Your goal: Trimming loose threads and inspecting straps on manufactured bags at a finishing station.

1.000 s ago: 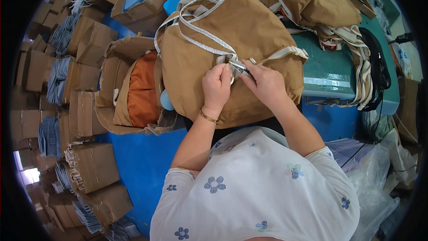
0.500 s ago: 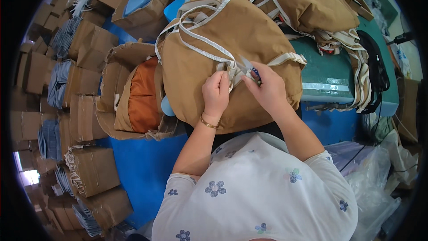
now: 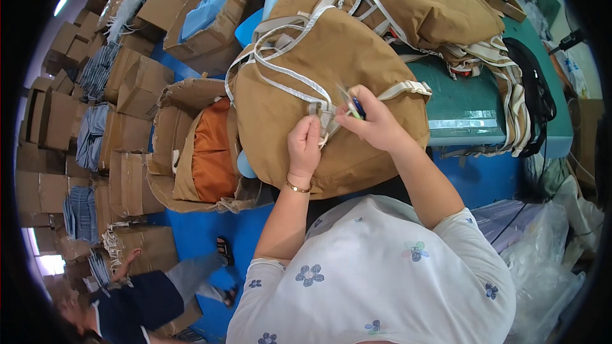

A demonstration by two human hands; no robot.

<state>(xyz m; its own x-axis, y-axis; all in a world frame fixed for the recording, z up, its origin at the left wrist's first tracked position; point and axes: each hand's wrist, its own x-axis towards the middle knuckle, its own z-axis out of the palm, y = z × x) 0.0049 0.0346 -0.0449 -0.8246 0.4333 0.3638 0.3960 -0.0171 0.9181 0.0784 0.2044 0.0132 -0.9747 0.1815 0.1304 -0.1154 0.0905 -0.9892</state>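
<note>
2 hands (image 3: 305, 146) at tan bag (image 3: 354, 57), carton (image 3: 168, 121) beside, person (image 3: 146, 299) near boxes (image 3: 141, 92)

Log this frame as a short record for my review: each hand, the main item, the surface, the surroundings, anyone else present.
Left hand: fingers closed on a white strap
Right hand: holds a small bladed tool with a blue handle; blade blurred
Main item: tan bag with white straps, in front of the person
Surface: green table
Beside bag, left: open carton holding orange fabric
Other person: lower left, dark top
</note>
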